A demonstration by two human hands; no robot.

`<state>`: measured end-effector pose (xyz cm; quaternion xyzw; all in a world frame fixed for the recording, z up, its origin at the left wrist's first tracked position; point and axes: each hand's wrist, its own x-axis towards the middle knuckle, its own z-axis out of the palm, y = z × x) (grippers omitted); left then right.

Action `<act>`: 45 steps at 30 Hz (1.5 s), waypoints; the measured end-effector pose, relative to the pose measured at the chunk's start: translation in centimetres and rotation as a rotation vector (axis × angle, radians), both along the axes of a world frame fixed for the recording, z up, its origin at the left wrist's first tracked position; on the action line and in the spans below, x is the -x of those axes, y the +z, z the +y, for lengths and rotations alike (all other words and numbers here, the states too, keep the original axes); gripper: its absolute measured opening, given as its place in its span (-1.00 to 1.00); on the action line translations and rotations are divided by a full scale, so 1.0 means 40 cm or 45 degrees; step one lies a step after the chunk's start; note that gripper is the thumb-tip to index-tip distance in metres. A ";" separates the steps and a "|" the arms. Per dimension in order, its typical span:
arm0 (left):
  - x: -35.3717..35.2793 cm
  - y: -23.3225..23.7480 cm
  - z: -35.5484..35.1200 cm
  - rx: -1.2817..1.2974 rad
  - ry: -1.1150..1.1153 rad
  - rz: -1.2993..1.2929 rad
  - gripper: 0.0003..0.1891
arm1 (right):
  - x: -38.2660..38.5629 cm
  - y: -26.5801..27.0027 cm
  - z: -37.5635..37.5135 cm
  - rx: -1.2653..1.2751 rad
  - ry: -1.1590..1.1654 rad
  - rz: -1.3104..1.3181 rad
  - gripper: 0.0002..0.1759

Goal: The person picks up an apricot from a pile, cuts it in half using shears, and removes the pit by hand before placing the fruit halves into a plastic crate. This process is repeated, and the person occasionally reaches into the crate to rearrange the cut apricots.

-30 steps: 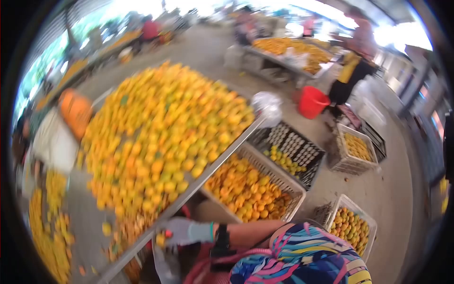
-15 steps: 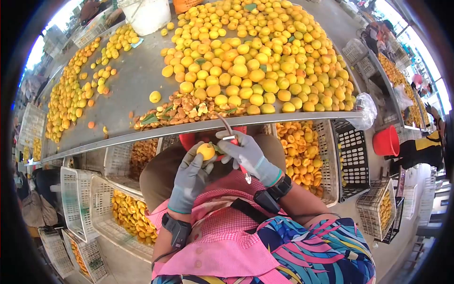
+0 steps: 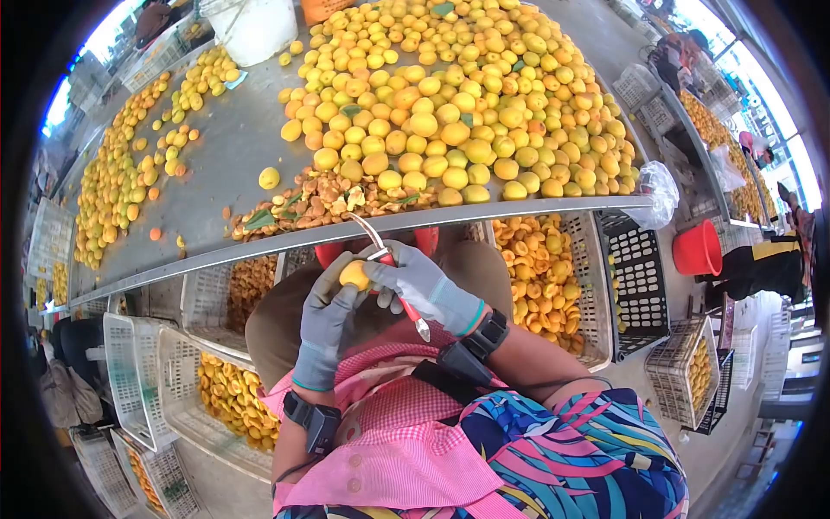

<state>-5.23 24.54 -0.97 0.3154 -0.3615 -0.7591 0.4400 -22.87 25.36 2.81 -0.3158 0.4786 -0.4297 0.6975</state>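
Note:
A yellow apricot [image 3: 354, 275] is pinched in the gloved fingers of my left hand [image 3: 325, 316], just below the table edge. My right hand [image 3: 425, 287], also in a grey glove, is closed round a red-handled tool with a curved metal blade [image 3: 370, 232]. The blade points up toward the table edge, and the handle's metal end sticks out below the palm. Fingertips of my right hand touch or nearly touch the apricot's side. On the table above lie brown pits and scraps [image 3: 333, 197] with a few green leaves, beside a large heap of whole apricots [image 3: 467, 112].
The metal table [image 3: 233, 147] carries more apricots at left and a white bucket [image 3: 251, 30]. Below are a crate of apricot halves [image 3: 596, 294] at right, a black crate [image 3: 634, 281], and white crates [image 3: 138, 372] at left. A red bucket [image 3: 697, 248] stands farther right.
My right hand has moved closer to the apricot, and the blade now stands more upright. The leaf seen beside the apricot no longer shows. The whole view has shifted slightly.

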 end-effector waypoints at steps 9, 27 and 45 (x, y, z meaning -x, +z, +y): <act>-0.008 -0.009 0.005 0.230 -0.008 -0.229 -0.47 | -0.007 -0.019 0.000 -0.074 0.006 0.030 -0.70; -0.037 -0.027 0.005 -0.266 -0.067 0.324 -0.42 | 0.062 -0.003 0.046 -0.130 0.296 0.372 -0.68; -0.019 0.030 0.012 -0.034 -0.161 0.197 -0.36 | -0.044 -0.045 0.011 0.948 -0.054 0.632 -0.43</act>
